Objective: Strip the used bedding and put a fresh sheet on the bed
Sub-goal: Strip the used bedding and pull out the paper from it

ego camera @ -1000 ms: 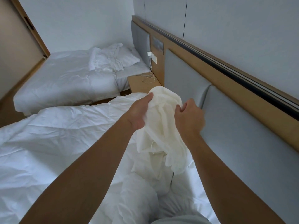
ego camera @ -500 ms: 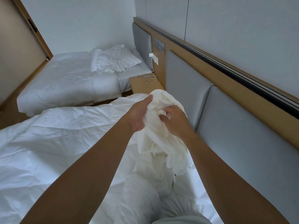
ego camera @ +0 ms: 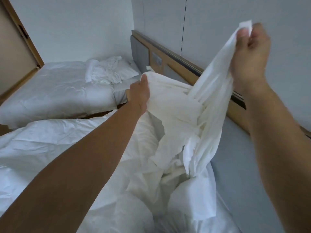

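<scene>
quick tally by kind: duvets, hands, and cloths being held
duvets: 2, near duvet and far duvet
hands: 2, left hand and right hand, both gripping the cloth
held cloths: 1, cream cloth
total: 5

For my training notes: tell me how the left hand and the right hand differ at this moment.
The right hand is high, in front of the wall; the left hand is lower, over the near bed. The right hand pinches a corner of the cream cloth, pulled taut; the left hand grips a bunched fold. The right hand is blurred, the left hand sharp. Both hold the same cloth.
</scene>
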A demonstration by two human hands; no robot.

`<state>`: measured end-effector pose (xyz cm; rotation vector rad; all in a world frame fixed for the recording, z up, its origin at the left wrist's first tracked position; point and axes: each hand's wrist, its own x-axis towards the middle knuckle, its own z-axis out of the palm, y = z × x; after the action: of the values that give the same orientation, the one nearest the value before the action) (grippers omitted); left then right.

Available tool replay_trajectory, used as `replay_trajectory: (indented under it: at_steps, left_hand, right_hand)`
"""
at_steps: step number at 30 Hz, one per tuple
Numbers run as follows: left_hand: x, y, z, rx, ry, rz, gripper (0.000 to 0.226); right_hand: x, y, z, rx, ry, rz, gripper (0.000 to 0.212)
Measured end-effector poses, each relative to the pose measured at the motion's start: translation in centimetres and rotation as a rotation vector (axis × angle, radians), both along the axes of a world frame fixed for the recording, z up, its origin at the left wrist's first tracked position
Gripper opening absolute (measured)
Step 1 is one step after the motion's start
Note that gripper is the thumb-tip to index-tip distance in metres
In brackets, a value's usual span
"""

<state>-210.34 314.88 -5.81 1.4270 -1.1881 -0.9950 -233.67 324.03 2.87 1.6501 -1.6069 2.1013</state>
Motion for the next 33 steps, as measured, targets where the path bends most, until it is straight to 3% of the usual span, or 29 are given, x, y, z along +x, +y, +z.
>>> replay_trajectory:
  at_steps: [2, 4, 6, 7, 10, 13, 16, 18, 24, 28, 29, 33]
  left_hand:
    - [-1.6, -0.4, 3.6, -0.092, -0.063, 0.040, 0.041]
    - [-3.9, 1.3, 6.3, -0.364, -0.198, 0.097, 0.031]
    - [-6.8, 5.1, 7.4, -0.764, -0.253, -0.035, 0.034]
    - [-8.1, 6.7, 6.9, -0.838, -0.303, -0.163, 0.036]
    - [-9.8, 7.7, 3.6, -0.594, -0.550, -0.413, 0.029]
    - [-9.1, 6.6, -0.1, -0.293, -0.530, -0.464, 0.033]
    - [-8.5, 6.9, -3.0, -0.134, -0.552, -0.627, 0.028]
    - [-8.7, 7.7, -4.2, -0.034, -0.471, -0.766, 0.030]
    - [-10.4, 8.7, -1.6, -0.106, -0.234, -0.804, 0.033]
    - [-12.3, 7.6, 4.7, -0.177, 0.025, -0.616, 0.033]
    - [-12.5, 7.2, 6.4, -0.173, 0.116, -0.565, 0.032]
    - [-12.4, 5.7, 11.0, -0.181, 0.274, -0.486, 0.025]
  right_hand:
    - [-0.9, -0.3, 4.8, -0.059, 0.010, -0.003, 0.022]
    - [0.1, -1.1, 7.9, 0.020, 0.072, 0.012, 0.019]
    - [1.6, -2.1, 8.5, 0.087, 0.190, 0.026, 0.016]
    - [2.3, -2.5, 8.0, 0.105, 0.241, 0.023, 0.018]
    - [3.6, -3.1, 4.6, 0.172, 0.273, 0.072, 0.033]
    - [3.3, -3.4, 1.0, 0.264, 0.295, 0.064, 0.033]
    - [2.3, -3.4, -1.2, 0.288, 0.286, 0.037, 0.035]
    - [1.7, -3.2, -1.8, 0.287, 0.263, 0.021, 0.036]
    - [-0.5, -2.3, -2.0, 0.227, 0.085, -0.114, 0.021]
    - [1.5, 1.9, -6.3, -0.062, -0.014, -0.203, 0.021]
    - [2.6, 3.1, -8.3, -0.014, -0.003, -0.160, 0.024]
    - [4.5, 5.8, -15.5, 0.636, 0.160, -0.143, 0.034]
